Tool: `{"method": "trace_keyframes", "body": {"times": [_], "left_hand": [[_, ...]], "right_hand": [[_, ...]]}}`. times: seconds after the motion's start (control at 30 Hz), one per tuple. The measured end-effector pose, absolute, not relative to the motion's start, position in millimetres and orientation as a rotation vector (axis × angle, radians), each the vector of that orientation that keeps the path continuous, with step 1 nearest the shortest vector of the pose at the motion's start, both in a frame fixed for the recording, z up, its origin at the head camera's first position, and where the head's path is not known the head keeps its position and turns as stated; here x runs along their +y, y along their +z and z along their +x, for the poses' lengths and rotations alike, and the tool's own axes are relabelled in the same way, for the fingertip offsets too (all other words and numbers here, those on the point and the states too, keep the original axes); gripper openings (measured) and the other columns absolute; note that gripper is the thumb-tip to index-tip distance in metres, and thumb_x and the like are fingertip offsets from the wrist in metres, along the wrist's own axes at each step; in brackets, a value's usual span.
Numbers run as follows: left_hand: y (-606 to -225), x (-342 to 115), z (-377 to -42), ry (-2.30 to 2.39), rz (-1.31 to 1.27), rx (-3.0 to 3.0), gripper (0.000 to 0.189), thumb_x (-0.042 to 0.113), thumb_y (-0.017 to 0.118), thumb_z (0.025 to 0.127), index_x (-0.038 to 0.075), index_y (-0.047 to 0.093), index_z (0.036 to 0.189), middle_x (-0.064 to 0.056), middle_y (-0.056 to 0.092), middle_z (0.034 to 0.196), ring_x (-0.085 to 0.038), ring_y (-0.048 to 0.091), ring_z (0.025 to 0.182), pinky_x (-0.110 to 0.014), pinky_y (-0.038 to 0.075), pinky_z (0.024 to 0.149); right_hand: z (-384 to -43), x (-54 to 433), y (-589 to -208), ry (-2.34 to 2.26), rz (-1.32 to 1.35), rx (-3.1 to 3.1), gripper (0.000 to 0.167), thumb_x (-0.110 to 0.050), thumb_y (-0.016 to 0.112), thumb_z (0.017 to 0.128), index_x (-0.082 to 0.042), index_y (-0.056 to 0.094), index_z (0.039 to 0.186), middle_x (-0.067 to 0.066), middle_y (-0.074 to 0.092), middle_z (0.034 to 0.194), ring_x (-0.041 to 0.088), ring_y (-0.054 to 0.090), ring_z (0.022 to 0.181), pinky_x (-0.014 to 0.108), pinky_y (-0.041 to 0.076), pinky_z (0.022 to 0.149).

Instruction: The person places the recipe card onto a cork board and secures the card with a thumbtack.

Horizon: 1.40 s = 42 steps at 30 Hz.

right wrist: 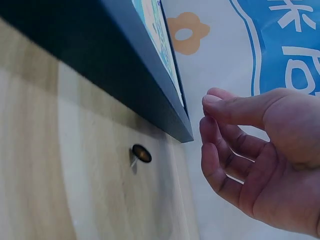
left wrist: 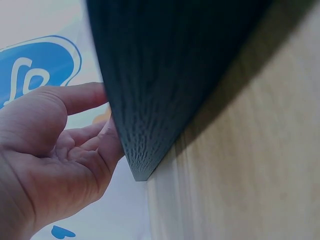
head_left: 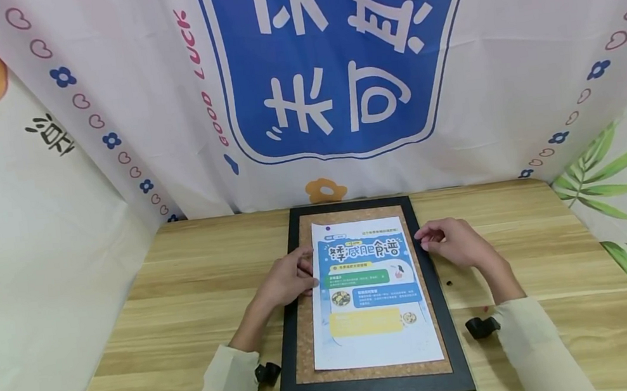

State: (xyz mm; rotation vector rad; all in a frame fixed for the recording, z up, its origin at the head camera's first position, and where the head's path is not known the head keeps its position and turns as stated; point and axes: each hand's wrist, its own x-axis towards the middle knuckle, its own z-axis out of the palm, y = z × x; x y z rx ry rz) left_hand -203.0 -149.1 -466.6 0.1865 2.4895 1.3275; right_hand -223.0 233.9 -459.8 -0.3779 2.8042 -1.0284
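A printed sheet with blue, green and yellow panels lies on a cork board in a black frame. One purple pin sits at the sheet's upper left corner. My left hand reaches over the frame's left side, fingertips at the sheet's left edge. Beside the frame's right side hovers my right hand. Its thumb and forefinger tips come together in the right wrist view, the other fingers loosely curled; I cannot tell whether something small is between them. A dark-headed thumbtack stands on the table below this hand.
The wooden table extends on both sides of the frame. A small red piece lies near my right wrist. Behind the table hangs a printed curtain, close to the frame's far edge. A black wrist device sits at my right cuff.
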Motion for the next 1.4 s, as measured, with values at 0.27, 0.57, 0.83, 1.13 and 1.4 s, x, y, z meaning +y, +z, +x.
{"method": "trace_keyframes", "body": {"times": [0.27,0.57,0.83,1.13,1.4], "left_hand": [[-467.0,-149.8,-202.6,1.335,0.187,2.487,0.066,-0.009,0.075,0.093,0.001,0.051,0.154,-0.014,0.067,0.107,-0.016,0.073,0.084,-0.03,0.066,0.065],[-467.1,-149.4,-202.7,1.323,0.2,2.502,0.068,-0.008,0.076,0.093,0.002,0.051,0.155,-0.014,0.067,0.108,-0.015,0.073,0.083,-0.03,0.066,0.066],[-466.8,-149.6,-202.1,1.328,0.202,2.504,0.067,-0.008,0.076,0.093,0.001,0.051,0.154,-0.014,0.067,0.107,-0.015,0.073,0.083,-0.03,0.065,0.065],[-467.1,-151.8,-201.7,1.332,0.199,2.495,0.068,-0.007,0.076,0.093,0.001,0.051,0.155,-0.013,0.067,0.107,-0.015,0.073,0.083,-0.03,0.066,0.065],[-466.5,-151.4,-201.3,1.339,0.208,2.494,0.069,-0.008,0.076,0.093,0.0,0.049,0.156,-0.014,0.068,0.106,-0.015,0.072,0.08,-0.03,0.066,0.065]], "right_hand": [[-231.1,224.4,-459.9,-1.107,-0.315,2.803,0.02,-0.009,0.068,0.104,-0.004,0.075,0.123,0.01,0.073,0.105,0.025,0.064,0.095,0.031,0.055,0.078],[-237.7,217.7,-459.6,-1.223,-0.223,2.813,0.023,-0.013,0.067,0.106,-0.005,0.073,0.127,0.015,0.074,0.113,0.028,0.067,0.099,0.031,0.056,0.081],[-243.5,215.0,-462.5,-1.282,-0.221,2.774,0.026,-0.013,0.067,0.107,-0.002,0.072,0.13,0.017,0.074,0.116,0.029,0.067,0.102,0.035,0.058,0.087],[-256.7,207.7,-469.7,-1.343,-0.216,2.71,0.025,-0.014,0.068,0.106,-0.004,0.072,0.128,0.016,0.073,0.118,0.029,0.065,0.104,0.034,0.057,0.089],[-263.2,207.7,-472.5,-1.322,-0.267,2.695,0.024,-0.015,0.068,0.106,-0.004,0.073,0.127,0.016,0.073,0.116,0.029,0.063,0.1,0.029,0.056,0.084]]}}
